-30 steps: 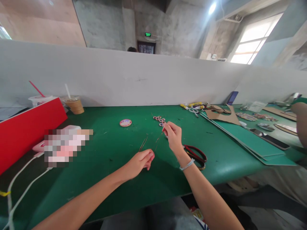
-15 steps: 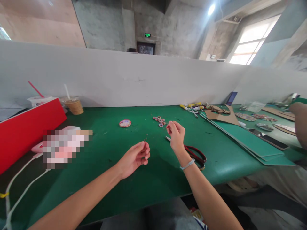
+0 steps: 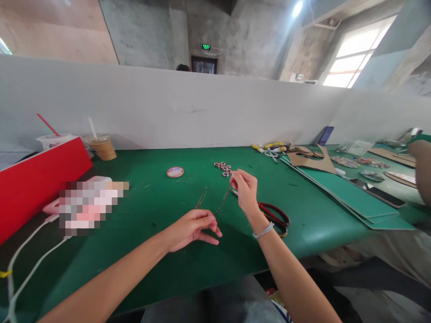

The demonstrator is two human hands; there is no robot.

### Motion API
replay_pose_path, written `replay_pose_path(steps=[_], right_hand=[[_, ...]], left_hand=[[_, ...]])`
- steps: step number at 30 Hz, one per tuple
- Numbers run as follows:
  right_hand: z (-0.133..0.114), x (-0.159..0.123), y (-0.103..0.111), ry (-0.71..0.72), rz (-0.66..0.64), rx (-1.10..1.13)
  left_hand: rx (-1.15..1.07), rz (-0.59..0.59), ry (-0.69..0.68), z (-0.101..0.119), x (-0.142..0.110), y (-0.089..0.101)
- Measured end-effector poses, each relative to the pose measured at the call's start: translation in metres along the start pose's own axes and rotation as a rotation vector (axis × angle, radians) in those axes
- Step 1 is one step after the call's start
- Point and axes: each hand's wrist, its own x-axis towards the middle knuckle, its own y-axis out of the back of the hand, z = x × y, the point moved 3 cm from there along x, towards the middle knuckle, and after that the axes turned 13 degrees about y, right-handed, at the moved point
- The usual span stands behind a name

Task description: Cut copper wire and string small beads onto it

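A thin copper-coloured wire (image 3: 223, 201) runs slantwise between my two hands, looking twisted along part of its length. My right hand (image 3: 245, 188) pinches its upper end, close to a cluster of small beaded rings (image 3: 222, 168) on the table. My left hand (image 3: 195, 229) holds the lower end between thumb and forefinger, its other fingers loosely stretched out. Behind that hand, two thin wire ends (image 3: 201, 198) stick up. Under my right wrist lies a red-handled hand tool (image 3: 274, 213) with a pointed metal tip, partly covered by my hand.
A small round disc (image 3: 175, 172) lies on the green tabletop (image 3: 151, 251). Left stand a red panel (image 3: 40, 184), a drink cup (image 3: 103, 149) and cabled devices. Right are markers (image 3: 274, 146), cut cardboard (image 3: 313, 162), green boards (image 3: 350, 190), a phone (image 3: 377, 193) and another person's arm (image 3: 422, 172).
My left hand first drew back left with fingers curled, then returned toward the right, fingers spreading. My right hand moved slightly right, away from the beaded rings. The tool stayed put.
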Motion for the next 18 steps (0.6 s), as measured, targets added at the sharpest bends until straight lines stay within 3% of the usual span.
replay_pose_path(steps=[8,14,18], right_hand=[[0.001,0.003,0.003,-0.088,0.036,0.103],[0.001,-0.002,-0.010,-0.094,-0.067,0.113],[0.007,-0.004,-0.013,-0.142,-0.073,0.215]], left_hand=[[-0.108,0.002,0.004,0.002,-0.002,0.002],[-0.158,-0.111,0.083,-0.003,-0.001,-0.004],[-0.164,-0.112,0.087,-0.006,0.000,-0.005]])
